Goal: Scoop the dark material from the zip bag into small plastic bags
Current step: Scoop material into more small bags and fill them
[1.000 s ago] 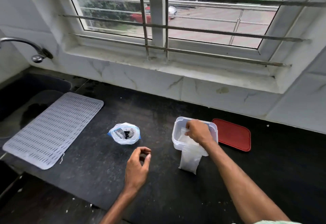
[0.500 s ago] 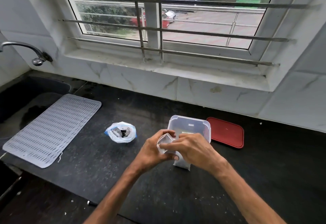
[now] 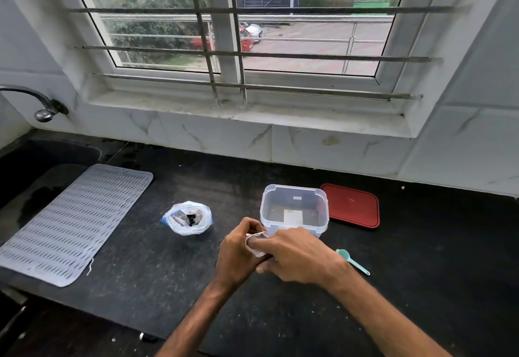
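The zip bag point(image 3: 187, 218), clear with a blue strip, stands open on the black counter and shows dark material inside. To its right, my left hand point(image 3: 238, 255) and my right hand point(image 3: 295, 255) meet just in front of a clear plastic box point(image 3: 294, 208). Both pinch a small clear plastic bag point(image 3: 254, 244), mostly hidden between the fingers. A small teal scoop point(image 3: 354, 262) lies on the counter just right of my right wrist.
A red lid point(image 3: 351, 205) lies flat right of the box. A grey slotted mat point(image 3: 70, 222) covers the counter's left part beside the dark sink point(image 3: 33, 160) and tap point(image 3: 42, 104). The tiled wall and window sill run behind.
My right hand pulled the small bag out of the box and my left hand came over to grip it too. The hands now sit lower and the scoop has come into view.
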